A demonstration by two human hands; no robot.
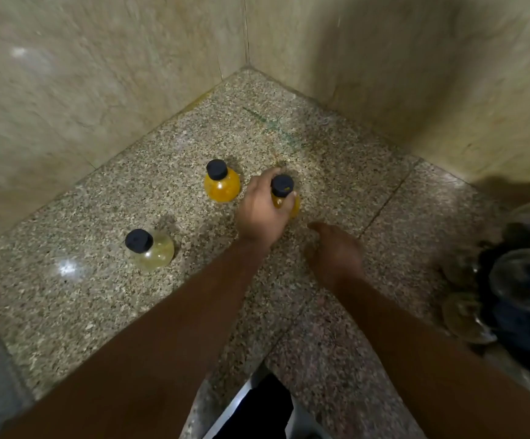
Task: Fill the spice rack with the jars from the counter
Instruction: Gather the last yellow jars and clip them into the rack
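Note:
Three round jars with black caps stand on the speckled granite counter [99, 312]. My left hand [262, 213] is wrapped around the rightmost jar [283, 189], which holds orange-yellow spice. A second orange jar [221, 182] stands free just left of it. A pale yellowish jar [151, 250] stands further left and nearer to me. My right hand [336, 251] hovers low over the counter just right of and below the held jar, blurred, holding nothing, fingers loosely curled. At the right edge is a dark rack [529, 299] with clear round jars.
Beige tiled walls [99, 90] meet in a corner behind the jars. The counter's front edge runs below my arms, with a metal strip and dark gap [257, 410] under it.

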